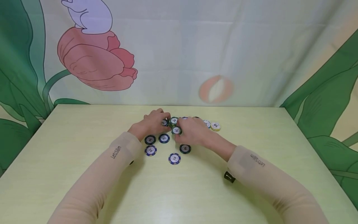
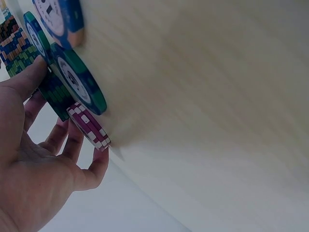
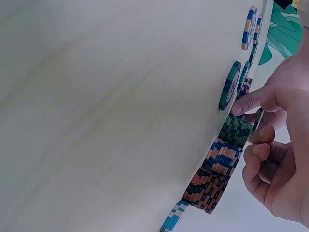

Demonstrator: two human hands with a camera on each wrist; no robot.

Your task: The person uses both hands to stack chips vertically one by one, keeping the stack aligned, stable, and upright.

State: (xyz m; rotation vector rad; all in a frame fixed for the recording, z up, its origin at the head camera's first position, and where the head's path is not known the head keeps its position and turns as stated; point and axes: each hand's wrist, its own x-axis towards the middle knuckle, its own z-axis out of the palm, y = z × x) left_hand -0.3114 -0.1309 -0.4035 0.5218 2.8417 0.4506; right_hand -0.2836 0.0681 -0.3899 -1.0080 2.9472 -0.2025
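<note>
the left hand [image 1: 155,122] grips the green stack [image 1: 173,121] from its left; in front of that stack, the right hand [image 1: 193,130] pinches a chip [image 1: 176,130].

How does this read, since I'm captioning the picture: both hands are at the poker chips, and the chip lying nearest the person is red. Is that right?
Not quite: that nearest chip is blue, not red, as the head view shows. The left hand and right hand are at the poker chips.

Chips [image 1: 174,158]: plastic-looking, smooth-faced
Table [image 1: 179,193]: smooth, faint wood-like streaks, soft sheen
Backdrop [image 1: 167,62]: printed cloth, matt, lightly creased
Sleeves [image 1: 268,174]: matt cloth, wrinkled
</note>
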